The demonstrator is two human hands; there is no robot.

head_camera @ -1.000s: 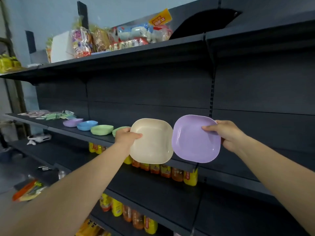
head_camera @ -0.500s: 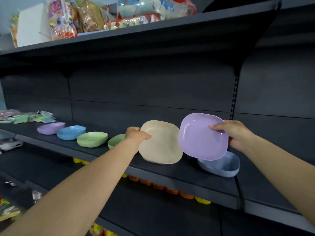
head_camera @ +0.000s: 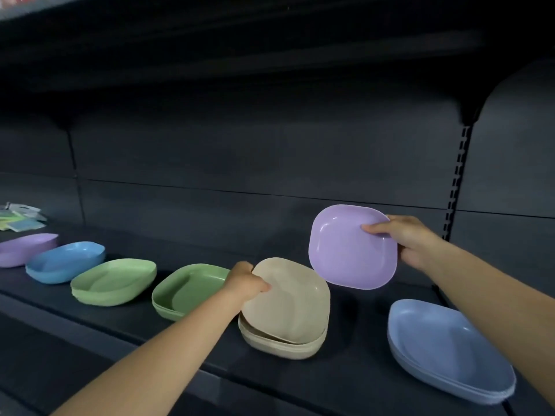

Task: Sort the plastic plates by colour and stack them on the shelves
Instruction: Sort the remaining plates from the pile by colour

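Your left hand (head_camera: 246, 282) fingers clamp the beige plate (head_camera: 288, 301), tilted onto the beige stack (head_camera: 282, 343); right hand (head_camera: 411, 241) fingers pinch the purple plate (head_camera: 345, 250), airborne.

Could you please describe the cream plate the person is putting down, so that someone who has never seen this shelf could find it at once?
On the dark shelf stands a row of coloured plate stacks. Between the green stack and the grey-blue stack sits a cream stack. The cream plate lies tilted on top of it, held at its rim in the grip of the left hand; it is the only cream plate being held.
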